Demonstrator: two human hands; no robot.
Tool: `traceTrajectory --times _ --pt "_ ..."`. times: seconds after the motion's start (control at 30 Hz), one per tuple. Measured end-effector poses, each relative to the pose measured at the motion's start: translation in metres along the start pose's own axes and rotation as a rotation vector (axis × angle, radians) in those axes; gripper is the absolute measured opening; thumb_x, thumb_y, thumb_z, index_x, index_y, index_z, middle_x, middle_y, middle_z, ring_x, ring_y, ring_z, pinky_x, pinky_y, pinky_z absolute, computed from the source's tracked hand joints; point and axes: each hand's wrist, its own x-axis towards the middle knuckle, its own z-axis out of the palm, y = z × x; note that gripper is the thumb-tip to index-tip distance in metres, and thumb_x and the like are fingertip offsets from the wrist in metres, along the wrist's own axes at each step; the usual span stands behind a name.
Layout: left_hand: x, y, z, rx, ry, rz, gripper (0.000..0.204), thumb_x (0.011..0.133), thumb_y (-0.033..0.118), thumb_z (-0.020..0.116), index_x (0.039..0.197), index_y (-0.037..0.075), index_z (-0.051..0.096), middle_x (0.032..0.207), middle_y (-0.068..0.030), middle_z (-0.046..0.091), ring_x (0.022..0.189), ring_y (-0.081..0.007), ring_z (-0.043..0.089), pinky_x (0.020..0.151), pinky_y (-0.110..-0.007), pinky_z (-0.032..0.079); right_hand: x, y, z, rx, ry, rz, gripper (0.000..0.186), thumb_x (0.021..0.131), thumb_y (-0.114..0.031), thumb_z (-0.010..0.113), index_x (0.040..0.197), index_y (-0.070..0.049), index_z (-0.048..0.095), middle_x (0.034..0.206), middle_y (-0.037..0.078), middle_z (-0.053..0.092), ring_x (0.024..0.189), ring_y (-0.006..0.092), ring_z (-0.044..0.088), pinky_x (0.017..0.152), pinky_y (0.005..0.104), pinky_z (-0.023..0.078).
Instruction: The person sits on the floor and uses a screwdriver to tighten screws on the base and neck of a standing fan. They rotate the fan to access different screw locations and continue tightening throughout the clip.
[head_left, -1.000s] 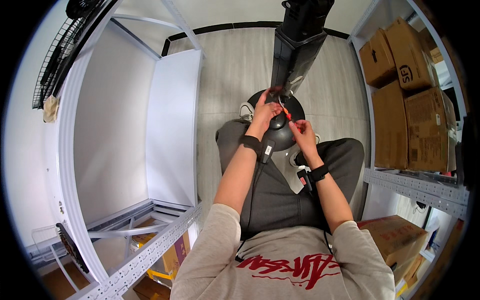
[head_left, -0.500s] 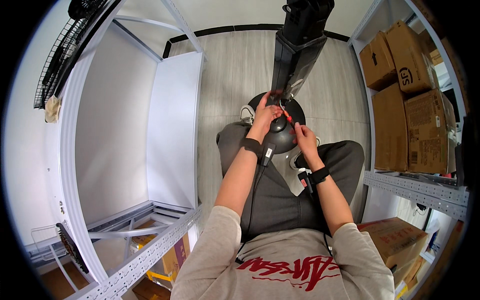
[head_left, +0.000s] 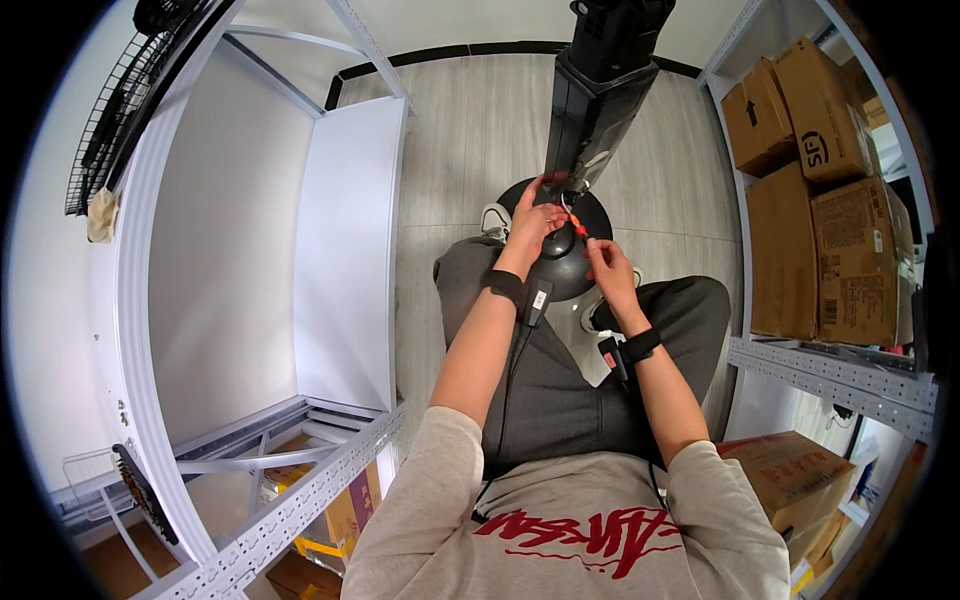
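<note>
A tall black column (head_left: 595,120) rises from a round black base (head_left: 572,276) on the floor between my legs. My left hand (head_left: 535,222) is at the column's lower end, one finger reaching up along it and the others curled in. Whatever those curled fingers hold is too small to make out. In my right hand (head_left: 612,268) is the handle of what looks like a screwdriver (head_left: 580,230), red and orange with a dark end. Its tip points up at the column's bottom, beside my left fingers; the exact contact point cannot be seen.
A black box-shaped device on a cable (head_left: 538,300) hangs by my left wrist. To the left stands a white metal shelf frame (head_left: 345,250). Cardboard boxes (head_left: 785,255) fill the right-hand rack, and another carton (head_left: 785,475) sits lower down. My legs (head_left: 560,420) flank the base.
Both hands stay at the column's foot with nearly the same hold. The right hand and screwdriver have shifted very slightly upward; the whole view has tilted a little.
</note>
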Motion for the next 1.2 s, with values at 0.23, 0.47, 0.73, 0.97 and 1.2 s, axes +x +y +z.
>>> traceTrajectory --times 0.23,0.47,0.73,0.97,1.2 --pt "0.001 0.000 0.000 -0.008 0.003 0.004 0.064 0.092 -0.007 0.048 0.152 0.012 0.032 0.098 -0.0159 0.070 0.086 -0.0181 0.068 0.075 -0.029 0.054 0.003 -0.002 -0.005 -0.070 -0.053 0.019 0.032 0.098 -0.031 0.064 0.104 0.001 0.063 0.084 0.005 0.070 0.063 0.0112 0.062 0.057 0.0273 0.050" --pt "-0.001 0.001 0.003 0.004 -0.001 0.001 0.066 0.093 -0.007 0.048 0.154 0.011 0.029 0.100 -0.0151 0.068 0.087 -0.0189 0.067 0.075 -0.030 0.054 0.004 0.003 -0.007 0.030 -0.019 0.002 0.028 0.092 -0.024 0.073 0.101 0.000 0.062 0.080 0.004 0.068 0.063 0.0093 0.059 0.057 0.0257 0.049" --pt "-0.008 0.001 0.006 -0.012 0.013 -0.046 0.070 0.093 -0.005 0.046 0.157 0.015 0.023 0.099 -0.0163 0.066 0.086 -0.0214 0.068 0.072 -0.030 0.054 -0.004 0.006 -0.013 -0.086 0.118 -0.093 0.026 0.087 -0.018 0.077 0.100 -0.002 0.060 0.081 0.004 0.067 0.069 0.0107 0.060 0.065 0.0269 0.050" --pt "-0.014 -0.005 -0.010 -0.157 0.049 -0.072 0.043 0.095 -0.001 0.049 0.135 -0.010 0.038 0.117 -0.0273 0.062 0.100 -0.0315 0.067 0.089 -0.036 0.056 -0.034 -0.018 -0.033 -0.135 0.075 -0.076 0.024 0.086 -0.013 0.076 0.100 -0.002 0.059 0.081 0.004 0.067 0.072 0.0104 0.061 0.067 0.0268 0.050" --pt "-0.037 0.001 -0.006 -0.084 -0.058 -0.016 0.034 0.095 0.000 0.051 0.126 -0.014 0.044 0.121 -0.0284 0.060 0.111 -0.0352 0.064 0.101 -0.041 0.053 -0.059 -0.051 -0.036 -0.198 0.018 -0.231 0.023 0.085 -0.012 0.076 0.099 -0.003 0.059 0.079 0.007 0.067 0.071 0.0157 0.063 0.068 0.0299 0.051"
